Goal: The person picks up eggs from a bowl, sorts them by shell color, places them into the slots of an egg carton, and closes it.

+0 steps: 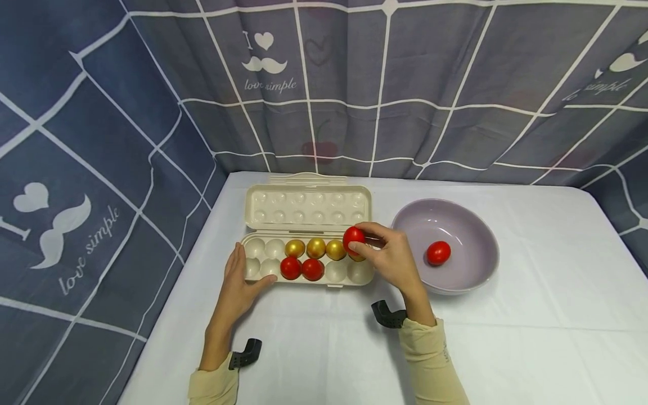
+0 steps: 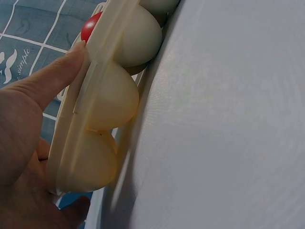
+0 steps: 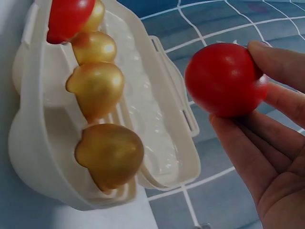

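Note:
My right hand point(image 1: 387, 253) pinches a red egg point(image 3: 226, 80) between thumb and fingertips above the right end of the open egg carton point(image 1: 346, 274). Beneath it, a gold egg point(image 3: 110, 155) sits in the back row, partly hidden by the hand in the head view. Further gold eggs point(image 1: 316, 247) fill cups to its left, and two red eggs point(image 1: 301, 269) stand in the front row. My left hand point(image 1: 242, 287) holds the carton's left end, thumb on the front rim, fingers along the side.
Right of the carton stands a light purple bowl point(image 1: 473, 267) with one red egg point(image 1: 438, 253) in it. The carton's lid point(image 1: 309, 205) lies folded back toward the dark checked curtain point(image 1: 344, 84). Everything rests on a white-covered table point(image 1: 324, 343).

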Available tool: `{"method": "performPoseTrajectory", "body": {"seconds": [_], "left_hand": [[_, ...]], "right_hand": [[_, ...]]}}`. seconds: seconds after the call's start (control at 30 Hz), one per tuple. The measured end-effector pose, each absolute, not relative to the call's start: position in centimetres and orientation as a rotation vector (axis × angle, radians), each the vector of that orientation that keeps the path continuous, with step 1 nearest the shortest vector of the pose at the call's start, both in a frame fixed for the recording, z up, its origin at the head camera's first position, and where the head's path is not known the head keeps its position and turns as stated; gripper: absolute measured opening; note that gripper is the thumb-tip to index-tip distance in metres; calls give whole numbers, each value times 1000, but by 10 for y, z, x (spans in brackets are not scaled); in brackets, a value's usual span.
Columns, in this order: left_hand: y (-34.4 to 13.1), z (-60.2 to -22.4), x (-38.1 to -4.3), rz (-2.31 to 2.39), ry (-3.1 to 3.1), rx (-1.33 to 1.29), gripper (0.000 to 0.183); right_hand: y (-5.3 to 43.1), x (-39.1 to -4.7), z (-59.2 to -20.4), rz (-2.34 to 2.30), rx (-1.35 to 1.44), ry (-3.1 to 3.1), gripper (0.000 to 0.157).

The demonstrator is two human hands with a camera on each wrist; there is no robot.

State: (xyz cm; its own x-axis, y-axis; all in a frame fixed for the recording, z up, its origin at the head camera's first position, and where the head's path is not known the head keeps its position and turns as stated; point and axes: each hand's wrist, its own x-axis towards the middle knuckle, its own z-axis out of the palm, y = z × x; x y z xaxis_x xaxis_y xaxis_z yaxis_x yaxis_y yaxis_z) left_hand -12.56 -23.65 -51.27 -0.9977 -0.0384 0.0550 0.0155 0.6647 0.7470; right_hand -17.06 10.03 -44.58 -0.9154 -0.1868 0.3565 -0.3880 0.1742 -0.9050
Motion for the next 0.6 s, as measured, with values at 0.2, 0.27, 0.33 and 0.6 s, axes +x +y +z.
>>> {"method": "performPoseTrajectory", "body": {"seconds": [0.2, 0.27, 0.33, 0.6], "left_hand": [[-236, -511, -126, -1254, -2806, 19, 119], [-236, -511, -125, -1254, -2801, 15, 119], [-237, -511, -125, -1257, -2797, 13, 119], [-236, -512, -125, -1274, -2787, 13, 119]], "right_hand": [[97, -173, -449, 1852, 566, -2281, 29], [96, -173, -450, 1863, 569, -2292, 29], [96, -173, -451, 1867, 582, -2309, 29], [89, -173, -458, 1845, 748, -2441, 30]]}}
